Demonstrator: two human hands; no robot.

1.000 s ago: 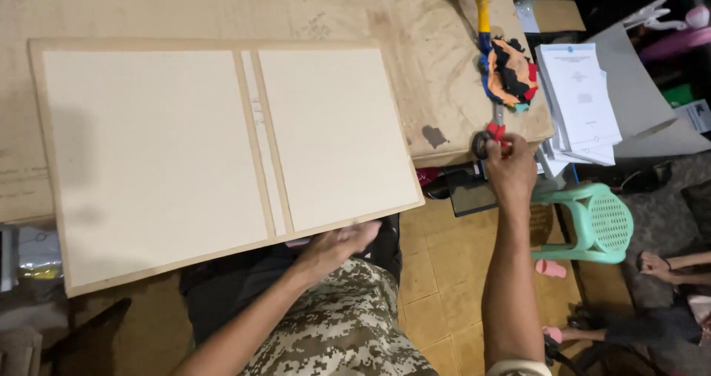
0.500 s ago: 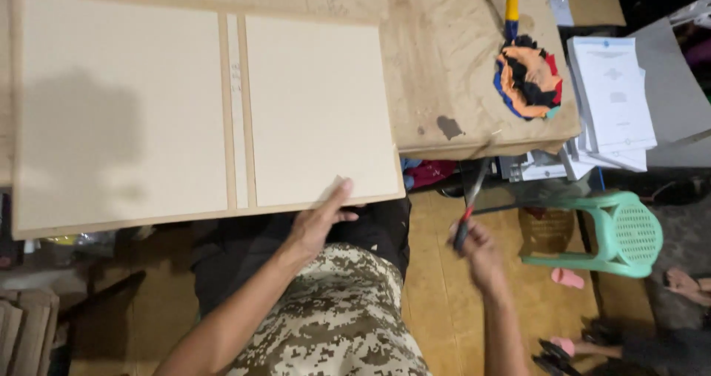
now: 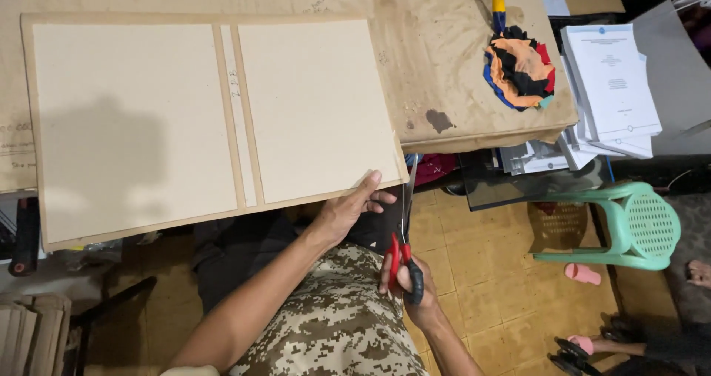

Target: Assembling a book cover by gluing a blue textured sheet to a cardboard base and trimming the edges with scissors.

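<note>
A brown paper sheet with two large cardboard panels (image 3: 133,120) and a narrow strip between them lies on the table and overhangs its near edge. My left hand (image 3: 348,209) grips the sheet's near right corner, thumb underneath. My right hand (image 3: 407,283) holds scissors (image 3: 404,231) with red and black handles. The blades point up at the sheet's right corner, just beside my left fingers.
A bundle of coloured rags on a yellow stick (image 3: 518,65) lies on the paper-covered table (image 3: 459,72) at the right. Stacked white booklets (image 3: 611,80) sit beyond the table's right edge. A green plastic chair (image 3: 629,224) stands on the tiled floor.
My right hand has brought the scissors from the table's right edge down and left to the sheet's near right corner. My left hand has taken hold of that corner.
</note>
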